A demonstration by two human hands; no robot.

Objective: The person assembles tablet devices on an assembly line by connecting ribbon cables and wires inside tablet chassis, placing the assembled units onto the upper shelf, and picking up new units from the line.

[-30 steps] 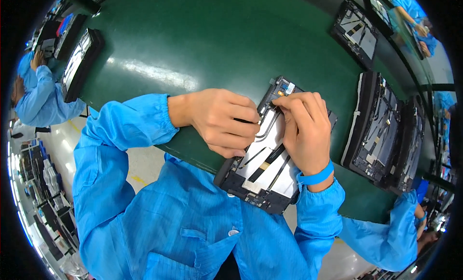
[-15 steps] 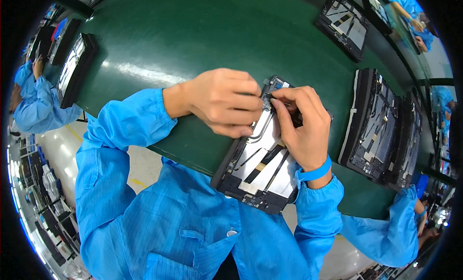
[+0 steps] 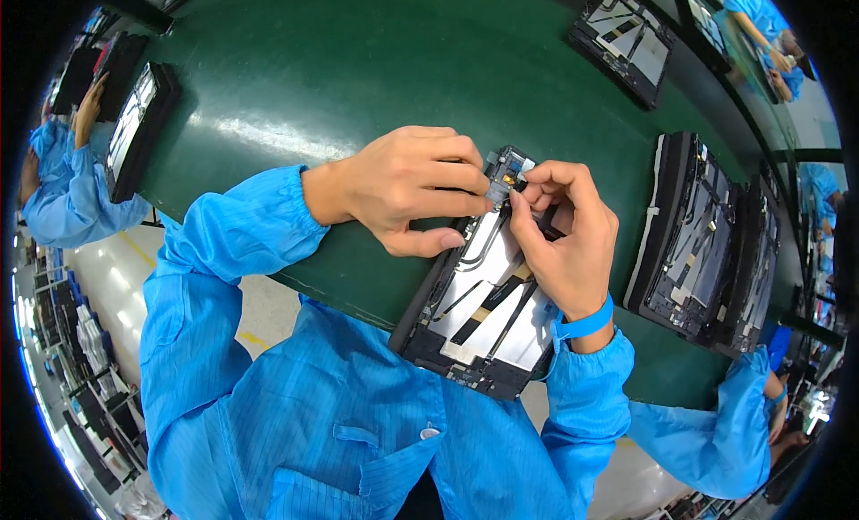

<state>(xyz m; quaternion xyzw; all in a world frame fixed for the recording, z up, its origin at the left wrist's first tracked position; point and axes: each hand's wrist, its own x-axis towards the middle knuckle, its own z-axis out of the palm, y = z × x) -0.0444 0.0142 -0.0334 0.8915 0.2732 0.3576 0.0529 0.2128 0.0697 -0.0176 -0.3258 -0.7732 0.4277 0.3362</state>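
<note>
An opened tablet-like device point(image 3: 488, 301) with a black frame, a silver plate and black flat cables lies tilted over the table's near edge. My left hand point(image 3: 407, 189) rests across its upper left side, fingers stretched toward a small circuit board point(image 3: 510, 169) and thumb apart over the frame. My right hand point(image 3: 568, 229), with a blue wrist strap point(image 3: 586, 321), has its fingers bent together over the upper right part. A small whitish piece point(image 3: 527, 165) shows at its index fingertip; whatever the fingers grip is too small to make out.
Similar opened devices stand on the green table point(image 3: 358, 63): one at the far right point(image 3: 624, 41), more at the right point(image 3: 689, 238), one at the left point(image 3: 141, 131). Co-workers' blue sleeves reach in at the left point(image 3: 76, 193) and lower right point(image 3: 707, 439).
My right index finger has moved off the circuit board to the right, uncovering it and a whitish piece. My left fingers have straightened slightly. At the left, a co-worker's hand has shifted.
</note>
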